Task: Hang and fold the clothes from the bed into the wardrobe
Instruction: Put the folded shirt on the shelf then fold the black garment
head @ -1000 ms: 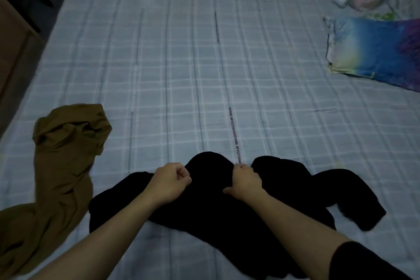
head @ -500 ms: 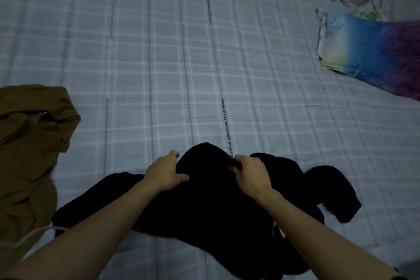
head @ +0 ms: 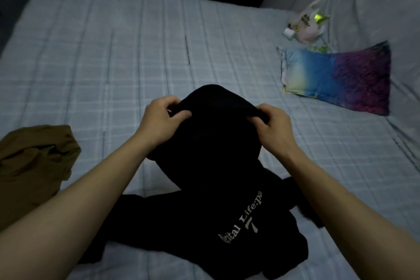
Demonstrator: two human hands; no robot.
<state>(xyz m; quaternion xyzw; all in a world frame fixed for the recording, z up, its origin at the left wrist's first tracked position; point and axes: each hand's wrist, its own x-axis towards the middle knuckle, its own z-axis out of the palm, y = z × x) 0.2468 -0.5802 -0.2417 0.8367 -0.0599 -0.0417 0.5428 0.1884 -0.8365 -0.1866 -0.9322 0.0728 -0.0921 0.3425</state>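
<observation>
Your left hand (head: 160,118) and right hand (head: 271,125) each pinch the top edge of the black garment (head: 211,154), fingers curled round the fabric; its upper part is lifted, lower part w/ white lettering lies on the bed (head: 113,52); brown garment (head: 34,166) lies left of the black one; multicolour pillow (head: 336,77) and plastic bag (head: 306,22) sit beyond it, to the right.

Head-worn camera looks forward and down, close over the bed (head: 136,52).
</observation>
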